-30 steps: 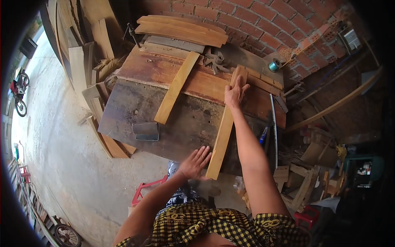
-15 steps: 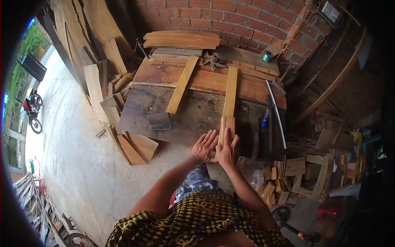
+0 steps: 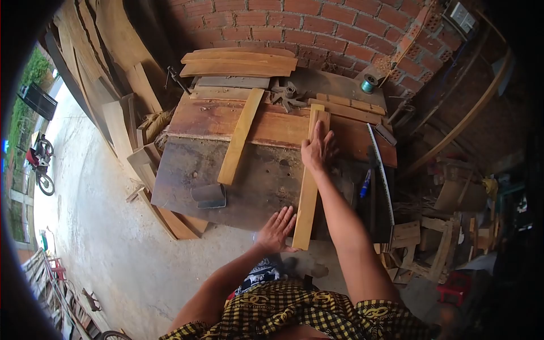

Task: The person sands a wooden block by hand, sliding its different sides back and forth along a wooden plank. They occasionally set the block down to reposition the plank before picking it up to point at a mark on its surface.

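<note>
Plank (image 3: 309,198) lying lengthwise on the bench (image 3: 255,175), its near end overhanging the edge. The right hand (image 3: 318,150), at the near end half a second ago, now presses flat on the far half; the left hand (image 3: 276,229) touches the near end, fingers spread. Both grips released: the plank is pinned, not grasped

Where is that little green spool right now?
In the head view, the green spool sits at the workbench's far right corner, near the brick wall.
</note>
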`<state>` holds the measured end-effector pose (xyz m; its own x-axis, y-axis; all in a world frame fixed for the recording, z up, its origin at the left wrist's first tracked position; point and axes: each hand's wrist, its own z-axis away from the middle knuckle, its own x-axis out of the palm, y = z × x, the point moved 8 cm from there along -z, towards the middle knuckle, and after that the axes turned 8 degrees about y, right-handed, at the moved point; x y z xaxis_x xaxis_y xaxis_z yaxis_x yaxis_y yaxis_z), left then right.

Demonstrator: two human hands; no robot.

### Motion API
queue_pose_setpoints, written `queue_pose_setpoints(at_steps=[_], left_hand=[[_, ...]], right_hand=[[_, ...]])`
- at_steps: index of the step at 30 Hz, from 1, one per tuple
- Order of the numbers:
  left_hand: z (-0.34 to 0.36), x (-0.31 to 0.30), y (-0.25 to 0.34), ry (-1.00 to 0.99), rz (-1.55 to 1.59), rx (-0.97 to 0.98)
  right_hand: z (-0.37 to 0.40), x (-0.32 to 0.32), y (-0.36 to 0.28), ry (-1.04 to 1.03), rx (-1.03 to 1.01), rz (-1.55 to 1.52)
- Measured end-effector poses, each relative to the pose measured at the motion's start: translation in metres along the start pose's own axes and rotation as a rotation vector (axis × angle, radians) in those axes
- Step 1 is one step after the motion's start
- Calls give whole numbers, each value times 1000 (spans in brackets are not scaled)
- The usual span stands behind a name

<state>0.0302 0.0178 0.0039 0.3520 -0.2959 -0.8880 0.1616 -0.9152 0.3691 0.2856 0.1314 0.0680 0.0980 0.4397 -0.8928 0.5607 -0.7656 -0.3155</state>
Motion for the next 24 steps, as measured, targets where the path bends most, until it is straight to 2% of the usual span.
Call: queue_pose_setpoints(at_steps=[2, 5, 7, 10, 12, 16, 17, 19, 20, 24], left_hand=[[1, 2, -1, 30, 2, 7], [1, 0, -5, 58, -20, 10], [2, 2, -1, 12, -5, 7], [3, 6, 0, 27, -36, 14], [3, 4, 0, 69, -48, 23], [4, 7, 4, -5, -65, 33], [3, 6, 1, 23, -61, 30], [1, 6, 2, 60, -57, 53], [2, 8, 0, 69, -76, 39], [1, 9, 1, 69, -95, 35]], right_hand=[[-33, 9, -9, 51, -23, 47], [-54, 18, -17, -2, 51, -13], [-50, 21, -7, -73, 133, -201], [-38, 14, -9, 28, 36, -146], [-6, 9, 0, 30, 8, -169], [117, -46, 21, -45, -101, -271], [152, -53, 30, 38, -166, -272], [209, -82, 43, -100, -182, -184], [231, -90, 49, -91, -216, -180], [248, -107, 54, -106, -234, -227]])
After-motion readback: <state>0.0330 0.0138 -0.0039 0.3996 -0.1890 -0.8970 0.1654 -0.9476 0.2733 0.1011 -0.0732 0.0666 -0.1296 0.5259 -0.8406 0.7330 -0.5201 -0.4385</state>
